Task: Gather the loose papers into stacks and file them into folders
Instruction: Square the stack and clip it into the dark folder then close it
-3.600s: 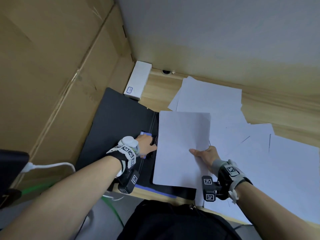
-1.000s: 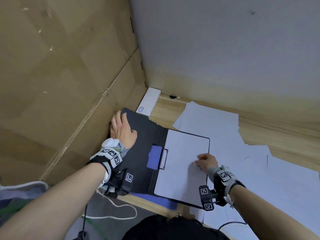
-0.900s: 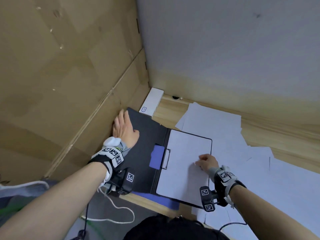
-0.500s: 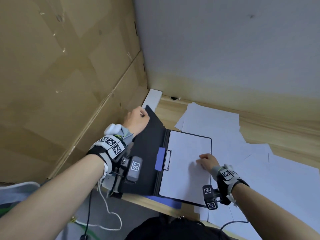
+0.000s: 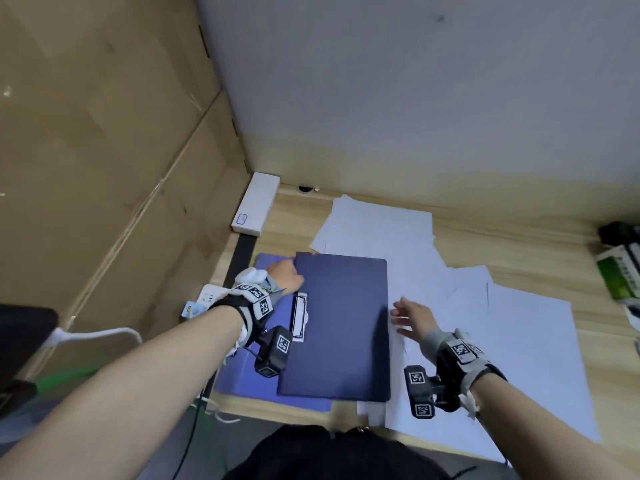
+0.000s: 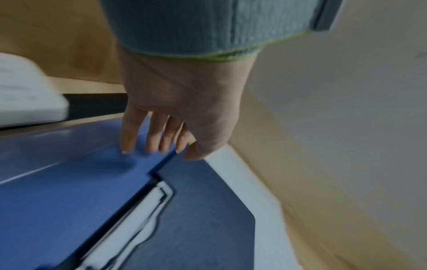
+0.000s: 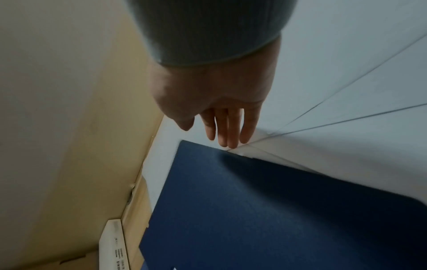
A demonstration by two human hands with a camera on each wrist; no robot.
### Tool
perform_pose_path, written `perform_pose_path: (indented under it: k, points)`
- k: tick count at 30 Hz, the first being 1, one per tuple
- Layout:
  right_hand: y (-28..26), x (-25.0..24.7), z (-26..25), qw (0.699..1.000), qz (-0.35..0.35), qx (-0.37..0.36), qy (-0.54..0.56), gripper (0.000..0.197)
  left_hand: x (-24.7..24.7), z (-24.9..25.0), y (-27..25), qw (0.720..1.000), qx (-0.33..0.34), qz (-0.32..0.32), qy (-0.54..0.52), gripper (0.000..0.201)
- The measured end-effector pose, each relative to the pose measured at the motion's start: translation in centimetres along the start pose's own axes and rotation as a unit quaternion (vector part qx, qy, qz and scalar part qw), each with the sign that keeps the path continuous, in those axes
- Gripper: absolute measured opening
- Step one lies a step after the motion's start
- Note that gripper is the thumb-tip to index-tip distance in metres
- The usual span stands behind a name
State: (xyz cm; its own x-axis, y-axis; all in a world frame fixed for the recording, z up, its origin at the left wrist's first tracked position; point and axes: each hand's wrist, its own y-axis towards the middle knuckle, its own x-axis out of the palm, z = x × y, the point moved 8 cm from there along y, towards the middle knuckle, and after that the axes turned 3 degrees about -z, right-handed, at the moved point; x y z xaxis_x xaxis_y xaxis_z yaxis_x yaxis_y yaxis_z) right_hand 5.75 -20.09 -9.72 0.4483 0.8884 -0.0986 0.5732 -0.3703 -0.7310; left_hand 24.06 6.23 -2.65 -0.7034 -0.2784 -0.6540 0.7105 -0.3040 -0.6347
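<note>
A dark navy folder point(image 5: 341, 327) point(image 7: 254, 210) lies shut on the wooden desk, with a white label holder point(image 5: 299, 317) point(image 6: 138, 219) along its spine. It partly covers a lighter blue folder point(image 5: 256, 375) point(image 6: 57, 191). My left hand point(image 5: 285, 277) point(image 6: 159, 146) is at the dark folder's far left corner, its straight fingers touching the lighter blue one. My right hand point(image 5: 403, 317) point(image 7: 221, 135) hovers with spread fingers just right of the folder, over loose white papers point(image 5: 512, 341) point(image 7: 346, 73) and holding nothing. More sheets point(image 5: 381, 226) lie beyond the folder.
A cardboard wall stands along the left, a grey wall behind. A long white box point(image 5: 258, 204) sits in the back corner. A power strip point(image 5: 207, 299) and white cable point(image 5: 97, 336) hang off the desk's left edge. A green-and-white box point(image 5: 621, 271) is at the far right.
My left hand swung the black cover over to the right, and the folder now lies shut over the sheet. My right hand lifted off the sheet and moved right of the folder.
</note>
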Motion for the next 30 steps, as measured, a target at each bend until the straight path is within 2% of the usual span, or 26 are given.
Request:
perform_pose_path:
  k: [2, 4, 7, 10, 13, 17, 20, 22, 25, 27, 30]
  points:
    - [0.0, -0.3, 1.2, 1.000, 0.000, 0.019, -0.018, 0.019, 1.6, -4.2, 0.8, 0.995, -0.082, 0.020, 0.051, 0.035]
    - [0.1, 0.2, 2.2, 0.999, -0.005, 0.025, -0.044, 0.015, 2.1, -7.4, 0.5, 0.985, -0.128, 0.081, 0.084, 0.046]
    - [0.6, 1.1, 3.1, 0.996, 0.006, 0.018, -0.082, 0.016, 2.4, -8.7, 0.1, 0.980, -0.106, 0.137, 0.094, 0.051]
    - [1.4, 1.6, 3.7, 0.990, 0.026, 0.005, -0.141, 0.039, 3.0, -9.3, 0.5, 0.982, -0.115, 0.139, 0.063, 0.058]
    - [1.5, 2.2, 3.6, 0.984, 0.039, -0.005, -0.173, 0.038, 3.5, -9.4, 0.4, 0.982, -0.120, 0.137, 0.049, 0.061]
    - [1.1, 2.7, 3.1, 0.980, 0.040, -0.010, -0.195, 0.023, 3.8, -8.1, 0.3, 0.981, -0.098, 0.143, 0.092, 0.059]
    - [1.7, 2.6, 2.1, 0.971, 0.038, -0.026, -0.233, 0.014, 5.1, -5.4, 0.9, 0.985, -0.018, 0.116, 0.124, 0.069]
    - [2.3, 2.7, 0.5, 0.962, 0.042, -0.056, -0.264, 0.016, 5.8, -3.5, 1.4, 0.985, 0.038, 0.093, 0.137, 0.071]
    - [3.4, 3.0, -2.7, 0.950, 0.050, -0.120, -0.286, 0.029, 5.5, -1.3, 2.8, 0.984, 0.064, 0.072, 0.149, 0.070]
    - [4.5, 3.8, -4.9, 0.924, 0.021, -0.182, -0.336, 0.039, 4.8, 0.1, 4.1, 0.984, 0.067, 0.072, 0.145, 0.069]
    - [6.5, 5.7, -6.9, 0.852, -0.048, -0.256, -0.454, 0.058, 3.3, 0.7, 5.8, 0.988, 0.031, 0.109, 0.104, 0.064]
